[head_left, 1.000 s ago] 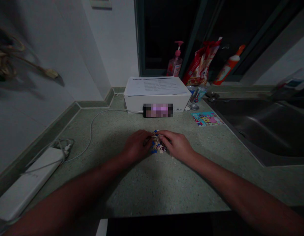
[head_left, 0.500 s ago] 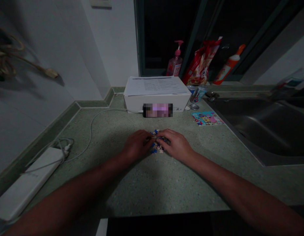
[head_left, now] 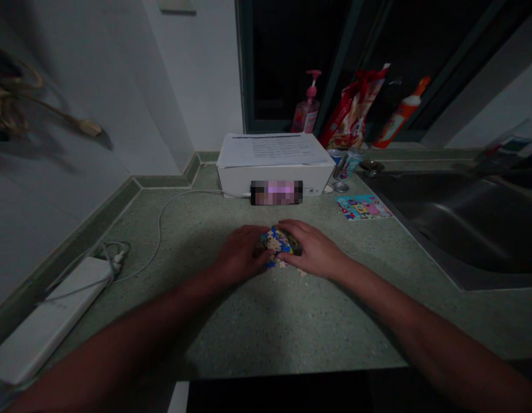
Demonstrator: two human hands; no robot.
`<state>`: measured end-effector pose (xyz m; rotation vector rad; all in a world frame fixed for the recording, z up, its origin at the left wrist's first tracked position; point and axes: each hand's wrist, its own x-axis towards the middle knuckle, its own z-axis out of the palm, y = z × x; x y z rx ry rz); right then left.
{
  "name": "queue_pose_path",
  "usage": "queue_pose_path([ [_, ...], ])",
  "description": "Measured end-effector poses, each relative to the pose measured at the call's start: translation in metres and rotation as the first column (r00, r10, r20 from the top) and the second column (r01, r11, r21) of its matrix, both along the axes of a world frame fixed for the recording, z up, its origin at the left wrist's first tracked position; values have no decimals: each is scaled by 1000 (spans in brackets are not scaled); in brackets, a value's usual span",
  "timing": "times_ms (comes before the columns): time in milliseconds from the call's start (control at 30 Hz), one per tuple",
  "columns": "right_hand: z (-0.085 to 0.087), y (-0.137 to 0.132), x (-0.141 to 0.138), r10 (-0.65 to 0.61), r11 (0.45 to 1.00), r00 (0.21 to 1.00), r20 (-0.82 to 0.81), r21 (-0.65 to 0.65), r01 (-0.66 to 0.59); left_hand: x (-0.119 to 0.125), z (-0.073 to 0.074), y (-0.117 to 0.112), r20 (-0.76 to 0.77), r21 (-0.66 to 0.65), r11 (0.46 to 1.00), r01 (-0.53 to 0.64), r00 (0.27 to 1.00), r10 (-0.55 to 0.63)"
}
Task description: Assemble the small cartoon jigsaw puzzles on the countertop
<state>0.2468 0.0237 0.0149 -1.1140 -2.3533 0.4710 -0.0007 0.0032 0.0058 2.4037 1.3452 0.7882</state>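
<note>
A small heap of jigsaw puzzle pieces [head_left: 274,241], blue and pale tan with a little yellow, lies between my two hands in the middle of the counter. My left hand [head_left: 240,251] curls around its left side, the thumb against the near edge. From the right, my right hand [head_left: 315,249] cups the heap, thumb in front and fingers over the far side. Several pieces show below the thumbs, and one loose piece [head_left: 303,273] lies by the right hand. Whether the heap is lifted off the counter, I cannot tell.
Behind the hands, a phone [head_left: 276,193] leans on a white box [head_left: 231,180], with a cable running left to a power strip [head_left: 54,312]. A colourful picture card [head_left: 364,207] lies near the sink [head_left: 463,223]. Cans [head_left: 349,164] stand beside the box.
My hands have moved apart from fingertips nearly meeting to cupping the heap, and more of the pieces show between them. A loose piece now shows beside the right hand.
</note>
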Motion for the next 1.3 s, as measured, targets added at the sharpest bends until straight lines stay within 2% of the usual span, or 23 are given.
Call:
queue_pose_path([
  [100,-3,-1,3,48,999,997,64,-6,-48,-2,1,-3,-56,-2,995,99,993,-99],
  [200,-3,-3,0,77,997,994,74,-8,-77,-3,3,-4,-91,-13,991,134,987,-135],
  [567,-5,-3,-11,59,998,996,64,23,-60,1,-4,4,-8,-32,996,81,997,-81],
  [867,-7,-1,-14,-34,998,999,35,58,32,1,-5,5,93,-61,996,71,994,-66],
  [1000,-6,1,-18,62,995,998,1,78,-62,1,-1,2,138,-73,993,90,987,-79],
  [1133,-3,5,-25,182,983,983,1,30,-182,-2,7,-2,156,-74,995,73,986,-60],
  [1300,-1,9,-29,196,981,980,22,-7,-196,-8,10,-4,106,-65,998,4,994,3],
])
